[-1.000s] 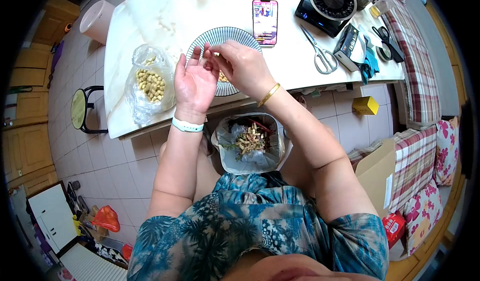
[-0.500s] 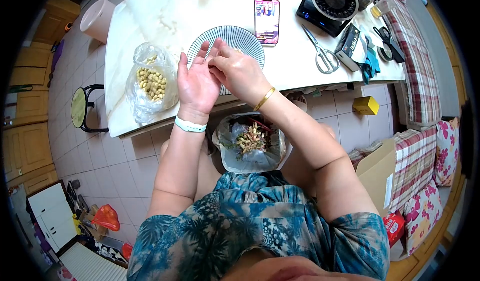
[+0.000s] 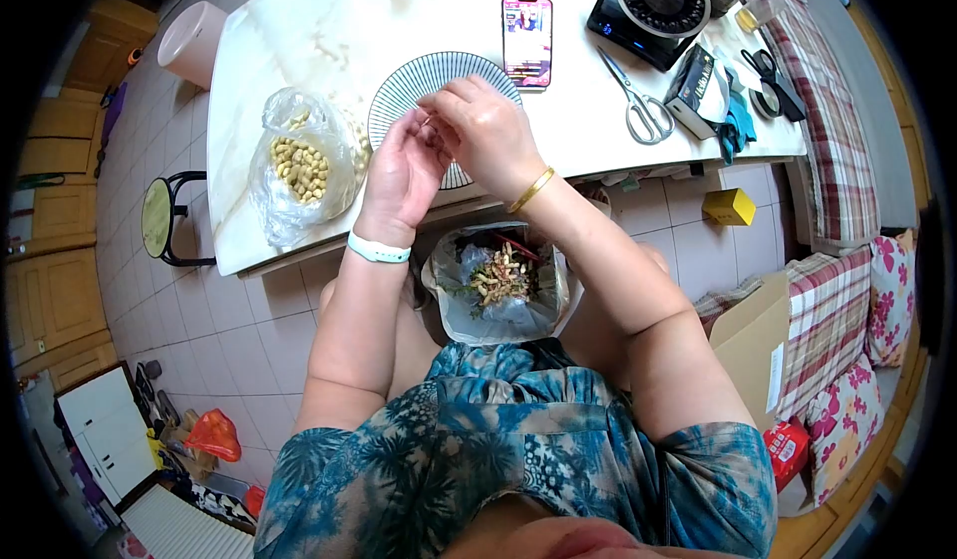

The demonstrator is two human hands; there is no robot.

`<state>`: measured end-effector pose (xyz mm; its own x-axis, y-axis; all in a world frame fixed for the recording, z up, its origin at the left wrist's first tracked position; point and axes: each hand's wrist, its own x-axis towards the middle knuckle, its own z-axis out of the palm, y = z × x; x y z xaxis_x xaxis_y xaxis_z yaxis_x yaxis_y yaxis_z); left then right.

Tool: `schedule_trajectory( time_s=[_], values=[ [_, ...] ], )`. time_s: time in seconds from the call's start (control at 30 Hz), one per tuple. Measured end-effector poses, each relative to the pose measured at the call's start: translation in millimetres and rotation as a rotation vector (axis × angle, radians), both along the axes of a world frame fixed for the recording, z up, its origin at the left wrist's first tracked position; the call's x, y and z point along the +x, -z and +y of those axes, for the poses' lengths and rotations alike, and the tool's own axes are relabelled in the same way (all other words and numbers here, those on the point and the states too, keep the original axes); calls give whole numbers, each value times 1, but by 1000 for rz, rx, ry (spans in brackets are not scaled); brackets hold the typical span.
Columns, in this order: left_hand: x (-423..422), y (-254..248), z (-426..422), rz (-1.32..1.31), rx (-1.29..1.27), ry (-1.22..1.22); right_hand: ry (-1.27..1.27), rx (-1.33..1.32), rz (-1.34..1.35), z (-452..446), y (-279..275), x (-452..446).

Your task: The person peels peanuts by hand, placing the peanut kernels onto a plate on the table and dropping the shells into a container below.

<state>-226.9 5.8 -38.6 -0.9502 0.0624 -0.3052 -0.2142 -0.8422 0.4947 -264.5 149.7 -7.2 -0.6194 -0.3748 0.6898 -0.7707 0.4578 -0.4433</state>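
My left hand, with a pale band on its wrist, is palm up over the near edge of a striped plate. Its fingers curl inward against those of my right hand, which wears a gold bracelet. The right fingers bend down in a pinch. Whatever is between the fingertips is too small and hidden to name. Left of the hands, a clear plastic bag stands open with what look like unshelled peanuts inside. Between my knees a lined bin holds shells and scraps.
Right of the plate lie a phone with its screen lit, scissors, a black fan, a black box and teal gloves. A stool stands left of the table. A yellow box is on the floor.
My left fingers, spread and stretched out before, have curled in toward the right hand. The right hand has turned and shifted slightly right, its fingers now over the left fingertips.
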Motion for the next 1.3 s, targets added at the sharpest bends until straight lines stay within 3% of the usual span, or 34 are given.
schedule_trajectory(
  time_s=[0.13,0.47,0.63,1.3],
  values=[
    [4,-2,4,43,-273,49,39,-28,60,2,4,-9],
    [3,-5,2,88,-417,11,-12,-28,14,2,4,-9],
    [2,-7,10,254,-800,-69,2,12,-11,5,7,-10],
    [-3,2,14,357,-866,-112,-13,-82,-89,6,3,-10]
  ],
)
